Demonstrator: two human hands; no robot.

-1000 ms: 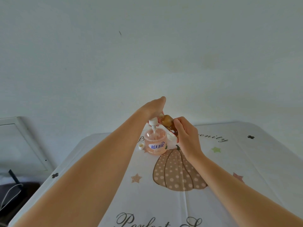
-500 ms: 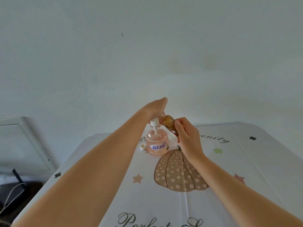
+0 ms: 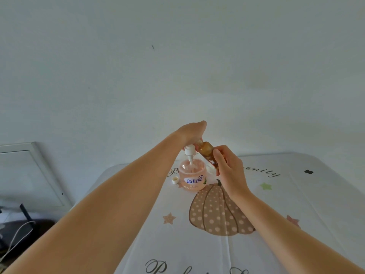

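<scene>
At counter (image 3: 296,194) 12 o'clock end | left hand (image 3: 192,131) fingers curled over pump head (image 3: 189,152) of soap bottle (image 3: 192,175) | right hand (image 3: 229,169) fingers grip small amber bottle (image 3: 206,152), tilted, 3 o'clock of pump head | pose unchanged from 1 s ago, so refill probably ongoing | cap (image 3: 175,180) at soap bottle's 9 o'clock

The left forearm (image 3: 118,196) and right forearm (image 3: 292,230) are bare, smooth and slim along all that shows. The left hand (image 3: 192,131) and right hand (image 3: 230,171) are bare too, 2 hands with slender fingers.

tilted amber bottle (image 3: 206,153) beside white pump (image 3: 189,152) above upright pink soap bottle (image 3: 192,177)
</scene>
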